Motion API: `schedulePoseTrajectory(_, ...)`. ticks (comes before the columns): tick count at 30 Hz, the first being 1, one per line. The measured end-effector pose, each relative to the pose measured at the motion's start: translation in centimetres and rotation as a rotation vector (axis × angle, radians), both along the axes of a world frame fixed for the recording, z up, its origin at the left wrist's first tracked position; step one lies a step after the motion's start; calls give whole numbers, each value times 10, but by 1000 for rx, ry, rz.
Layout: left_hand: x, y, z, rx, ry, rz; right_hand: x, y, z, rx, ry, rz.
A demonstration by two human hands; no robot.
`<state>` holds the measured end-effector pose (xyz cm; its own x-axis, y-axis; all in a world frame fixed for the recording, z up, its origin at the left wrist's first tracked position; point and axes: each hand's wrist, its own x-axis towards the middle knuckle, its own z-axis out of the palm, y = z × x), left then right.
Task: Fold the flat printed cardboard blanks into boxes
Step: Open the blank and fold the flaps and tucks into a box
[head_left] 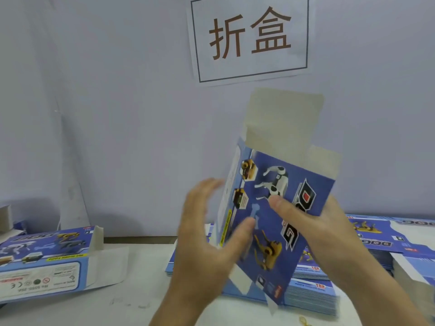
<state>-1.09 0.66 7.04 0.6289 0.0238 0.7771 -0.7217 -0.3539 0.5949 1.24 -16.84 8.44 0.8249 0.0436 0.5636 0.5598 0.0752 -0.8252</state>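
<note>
Both hands (266, 234) raised, fingers spread

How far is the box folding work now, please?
Done: one folded box lies on the left of the table. In hand: the right hand grips a blue blank, opened into a tube with its flaps unfolded; the left hand touches its side. Left: stacks of flat blanks beneath.

A bare strip of white table (131, 304) runs through the near left, between the folded box (44, 262) lying on the left and the stacks of flat blanks (313, 295) on the right. More blanks (400, 234) fill the far right. The held box (277, 208), upright in the middle, blocks the way to the wall (117, 114) and its paper sign (249, 38).
</note>
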Motion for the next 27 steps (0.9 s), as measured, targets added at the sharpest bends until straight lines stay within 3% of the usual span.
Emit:
schedulePoseTrajectory(2,9,14,-1,-141,115,28,-4,-5,-2,-80,10,77)
schedulePoseTrajectory(4,14,21,-1,-222,210,-94,-5,-4,-3,-158,51,148)
schedulePoseTrajectory(6,14,21,-2,-277,192,-225,-5,5,-3,-198,75,201)
schedulePoseTrajectory(9,15,17,-3,-290,91,-185,-2,17,-3,-137,98,131)
schedulePoseTrajectory(13,15,9,-5,-288,127,-161,-1,21,-6,-29,3,9)
schedulePoseTrajectory(16,17,5,-7,-333,163,-203,-2,25,-8,25,-80,28)
schedulePoseTrajectory(23,17,12,-7,-277,154,-225,0,26,-16,5,-32,85)
schedulePoseTrajectory(27,12,9,-5,-383,206,-219,5,31,-9,38,59,210)
